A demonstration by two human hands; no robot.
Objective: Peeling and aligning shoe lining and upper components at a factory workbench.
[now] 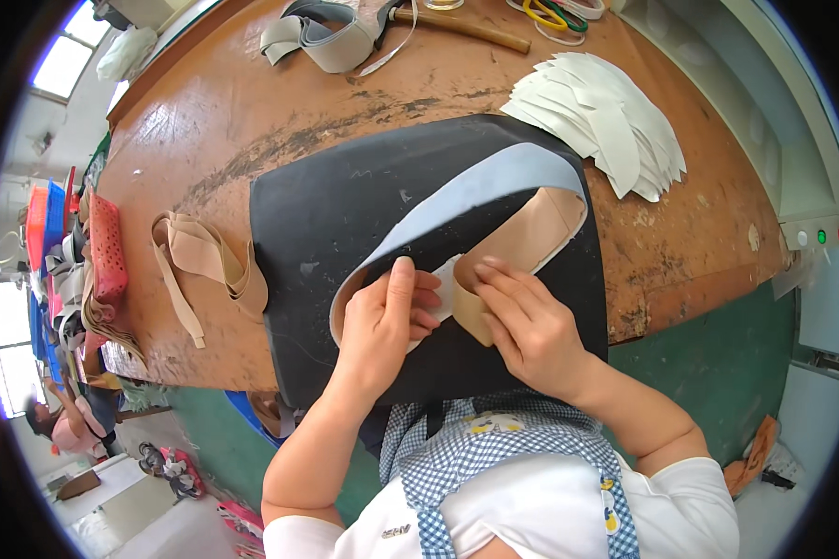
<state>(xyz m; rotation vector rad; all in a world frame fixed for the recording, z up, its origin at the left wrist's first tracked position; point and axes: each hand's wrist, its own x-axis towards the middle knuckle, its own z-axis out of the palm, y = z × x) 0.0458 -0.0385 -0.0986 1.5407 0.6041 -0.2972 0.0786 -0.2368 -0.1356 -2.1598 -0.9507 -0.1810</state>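
A long band (480,191), pale blue on one face and beige on the other, curves in a loop standing on edge over a black mat (317,214). My left hand (382,321) is curled around the loop's near left part, thumb up and fingers bent inside it. My right hand (536,326) pinches a tan strip (473,312) at the loop's near right, fingers on top and thumb below. Between the hands shows a small white piece (447,279), partly hidden by my fingers. Whether the tan strip is joined to the band cannot be told.
Beyond the mat's right corner lies a fanned stack of white cut pieces (606,116). Folded beige strips (205,261) rest left of the mat. At the back are a grey rolled strip (331,42) and a wooden-handled tool (466,30). A red basket (107,247) stands at left.
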